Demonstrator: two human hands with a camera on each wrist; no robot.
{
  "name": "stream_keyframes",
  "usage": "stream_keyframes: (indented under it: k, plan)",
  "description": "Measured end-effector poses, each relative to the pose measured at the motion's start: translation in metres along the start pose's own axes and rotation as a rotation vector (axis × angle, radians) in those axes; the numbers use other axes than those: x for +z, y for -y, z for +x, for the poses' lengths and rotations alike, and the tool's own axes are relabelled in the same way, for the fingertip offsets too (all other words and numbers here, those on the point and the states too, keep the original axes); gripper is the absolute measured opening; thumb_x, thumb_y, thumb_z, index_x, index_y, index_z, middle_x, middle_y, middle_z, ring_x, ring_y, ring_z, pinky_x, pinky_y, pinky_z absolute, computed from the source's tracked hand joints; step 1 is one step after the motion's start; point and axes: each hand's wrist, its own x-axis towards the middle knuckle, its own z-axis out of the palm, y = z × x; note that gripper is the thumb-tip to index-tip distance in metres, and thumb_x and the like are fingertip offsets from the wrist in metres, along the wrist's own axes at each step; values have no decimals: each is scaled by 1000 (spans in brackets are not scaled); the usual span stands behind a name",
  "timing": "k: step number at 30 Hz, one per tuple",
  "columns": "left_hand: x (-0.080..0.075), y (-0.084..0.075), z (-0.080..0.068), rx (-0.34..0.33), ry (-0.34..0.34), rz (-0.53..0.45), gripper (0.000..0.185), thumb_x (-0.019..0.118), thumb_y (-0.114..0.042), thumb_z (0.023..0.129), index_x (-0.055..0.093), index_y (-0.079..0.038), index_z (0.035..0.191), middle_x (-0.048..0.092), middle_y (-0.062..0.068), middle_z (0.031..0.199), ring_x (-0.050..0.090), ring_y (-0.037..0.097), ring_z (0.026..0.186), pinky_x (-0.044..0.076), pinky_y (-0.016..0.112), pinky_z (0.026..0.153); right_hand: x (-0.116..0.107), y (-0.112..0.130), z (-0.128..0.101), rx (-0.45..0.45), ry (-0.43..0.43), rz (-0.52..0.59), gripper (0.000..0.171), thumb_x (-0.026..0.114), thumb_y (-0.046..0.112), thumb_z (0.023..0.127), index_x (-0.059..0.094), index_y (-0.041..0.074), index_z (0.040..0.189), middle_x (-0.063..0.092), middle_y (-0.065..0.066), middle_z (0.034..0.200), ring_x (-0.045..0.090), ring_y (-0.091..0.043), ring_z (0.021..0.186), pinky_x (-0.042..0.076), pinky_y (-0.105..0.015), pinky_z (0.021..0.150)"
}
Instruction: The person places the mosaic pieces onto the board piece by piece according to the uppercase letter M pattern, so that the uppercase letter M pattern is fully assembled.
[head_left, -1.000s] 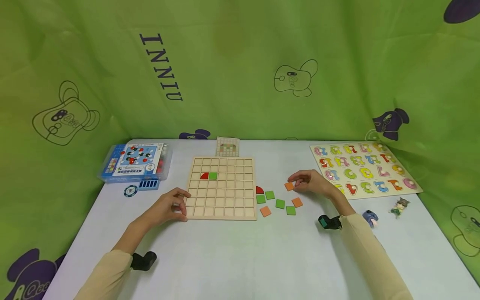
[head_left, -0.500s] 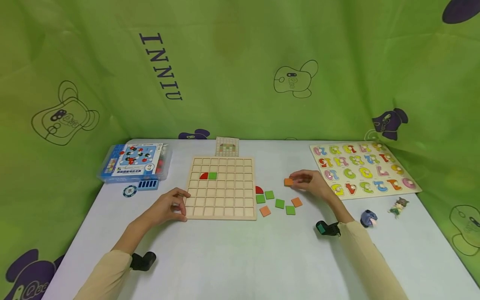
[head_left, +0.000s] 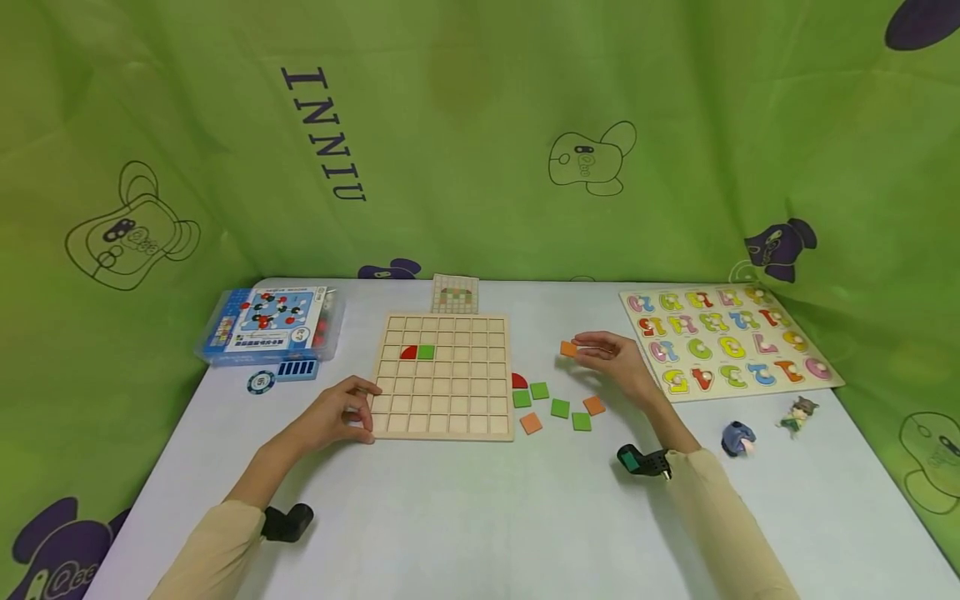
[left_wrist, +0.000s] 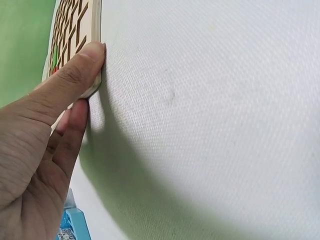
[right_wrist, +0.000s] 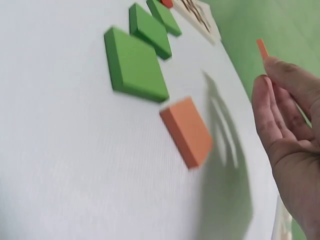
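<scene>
My left hand (head_left: 330, 417) grips the near left corner of a wooden grid board (head_left: 441, 406); in the left wrist view the thumb (left_wrist: 75, 75) lies along the corner with fingers at the side. On the board sit a red quarter-circle tile (head_left: 408, 353) and, beside it, a green square tile (head_left: 426, 352). Held up right of the board, an orange square tile (head_left: 568, 349) is pinched between thumb and fingertips of my right hand (head_left: 621, 367). Below that hand lie loose green tiles (head_left: 559, 408), two orange tiles (head_left: 594, 405) and a red quarter-circle (head_left: 519, 381).
A patterned card (head_left: 455, 294) lies behind the board. At the left are a clear plastic box (head_left: 273, 325), a round chip (head_left: 261, 382) and a blue slotted piece (head_left: 297, 370). Rightward lie a number puzzle board (head_left: 705, 337) and two small figurines (head_left: 798, 415).
The right hand has lifted the orange tile from beside the loose tiles and moved it slightly left and away from me. The left hand and the board have stayed in place.
</scene>
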Motion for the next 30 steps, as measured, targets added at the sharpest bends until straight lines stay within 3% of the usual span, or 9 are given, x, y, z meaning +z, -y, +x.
stream_keyframes:
  k: [14,30]
  plan:
    - [0,-1,0,1,1,-10,22,84,-2,68,63,-11,68,51,20,125,50,39,114,54,36,85,42,16,10,20,64,63,40,70,-1,85,57,-9,122,62,-23,119,66,-10,92,53,-22,85]
    - [0,-3,0,-21,-1,1,23,84,-1,68,63,-11,68,50,19,125,49,38,114,53,37,86,93,16,32,-41,123,168,38,68,-5,85,57,-10,122,62,-23,118,66,-15,94,55,-28,84]
